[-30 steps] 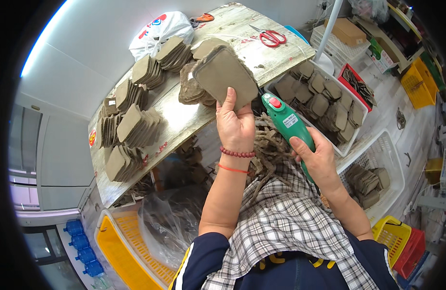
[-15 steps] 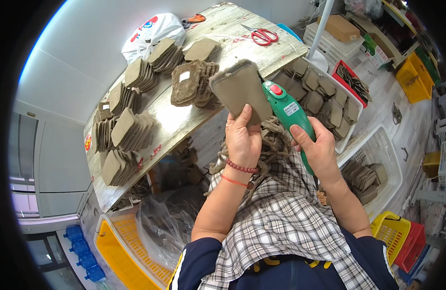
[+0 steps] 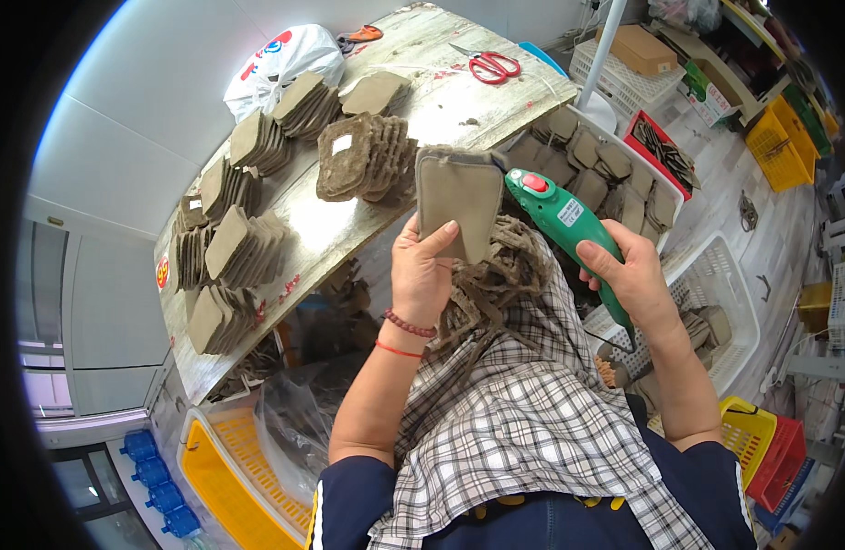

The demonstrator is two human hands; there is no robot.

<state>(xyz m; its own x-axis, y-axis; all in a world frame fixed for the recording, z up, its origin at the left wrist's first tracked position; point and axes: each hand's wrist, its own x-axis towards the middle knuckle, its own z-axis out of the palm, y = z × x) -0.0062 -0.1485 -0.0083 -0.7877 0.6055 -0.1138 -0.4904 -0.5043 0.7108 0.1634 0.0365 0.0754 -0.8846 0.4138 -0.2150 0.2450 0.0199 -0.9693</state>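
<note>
My left hand (image 3: 421,273) grips a beige-brown fabric pad (image 3: 461,194) with rounded corners, thumb flat on its face. It is held up in front of the table edge, its dark fuzzy rim showing along the top. Wrapped in my right hand (image 3: 627,275) is a pair of green electric scissors (image 3: 569,218) with a red button and a dark cord. The tool's tip is close to the pad's upper right corner; whether it touches cannot be made out. Tangled fabric strips (image 3: 500,270) lie on my checked apron (image 3: 542,412) below the pad.
Stacks of similar pads (image 3: 244,243) stand on the table (image 3: 331,247), with red-handled scissors (image 3: 489,66) and a white plastic bag (image 3: 290,69) behind. At right are white crates (image 3: 716,275) of pads. A yellow crate (image 3: 248,467) sits at lower left.
The pad has turned more upright and moved slightly right at its top, while my left hand shifted left and down. My right hand has moved right with the electric scissors.
</note>
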